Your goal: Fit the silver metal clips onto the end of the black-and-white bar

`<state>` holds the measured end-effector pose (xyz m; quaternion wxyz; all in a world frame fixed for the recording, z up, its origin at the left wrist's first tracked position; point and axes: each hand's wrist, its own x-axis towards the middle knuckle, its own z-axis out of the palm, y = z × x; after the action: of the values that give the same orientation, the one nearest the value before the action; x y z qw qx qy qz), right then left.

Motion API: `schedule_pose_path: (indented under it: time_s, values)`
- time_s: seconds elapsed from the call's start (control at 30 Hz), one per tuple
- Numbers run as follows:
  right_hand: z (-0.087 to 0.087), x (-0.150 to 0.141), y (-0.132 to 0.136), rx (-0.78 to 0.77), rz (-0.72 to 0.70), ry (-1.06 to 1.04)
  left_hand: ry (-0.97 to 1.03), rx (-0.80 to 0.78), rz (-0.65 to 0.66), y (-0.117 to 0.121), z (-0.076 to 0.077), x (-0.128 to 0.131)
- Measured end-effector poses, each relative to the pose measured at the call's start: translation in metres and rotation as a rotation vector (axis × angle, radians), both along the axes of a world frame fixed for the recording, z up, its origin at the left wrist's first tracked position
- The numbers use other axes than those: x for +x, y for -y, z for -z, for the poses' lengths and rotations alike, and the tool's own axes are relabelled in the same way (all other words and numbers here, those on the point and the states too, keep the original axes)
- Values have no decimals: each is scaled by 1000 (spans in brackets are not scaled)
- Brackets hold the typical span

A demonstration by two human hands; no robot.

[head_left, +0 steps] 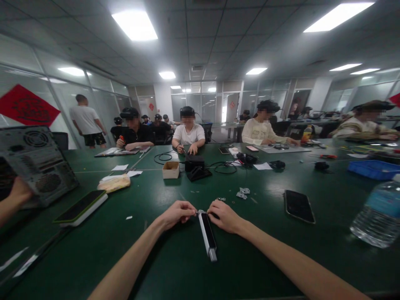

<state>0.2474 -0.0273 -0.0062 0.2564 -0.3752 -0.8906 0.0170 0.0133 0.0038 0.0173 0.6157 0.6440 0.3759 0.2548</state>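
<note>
A long narrow device with a black face and silver edges (pixel 208 235) lies on the green table (pixel 175 266), pointing away from me. My left hand (pixel 176 213) pinches its far end from the left, fingers closed. My right hand (pixel 224 216) grips the same end from the right, fingers curled over it. A few small white and dark parts (pixel 242 193) lie just beyond my hands.
A black phone (pixel 299 206) lies to the right, a water bottle (pixel 376 212) at far right, a blue tray (pixel 373 168) behind it. A phone in a green case (pixel 80 207), a computer case (pixel 37 164) held by another person's hand, a cardboard box (pixel 171 169) and black device (pixel 194 164) stand left and ahead. Several people sit across.
</note>
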Motion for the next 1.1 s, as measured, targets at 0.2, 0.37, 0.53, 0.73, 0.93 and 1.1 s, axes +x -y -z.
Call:
schedule_pose_path:
  time_s: [0.2,0.37,0.53,0.73,0.93,1.1]
  values:
    - [-3,1,2,-71,56,-2,-7,94,-94,-2,7,3]
    - [-5,-1,3,-103,80,7,-83,132,-115,-3,10,3]
    - [-7,-1,4,-118,91,10,-149,153,-128,-3,11,5]
    - [-5,0,2,-111,94,15,-205,215,-136,0,8,8]
    - [-2,0,-1,-49,79,48,-267,253,-119,4,3,10]
    - [-6,3,-1,-22,59,44,-366,367,-120,6,5,13]
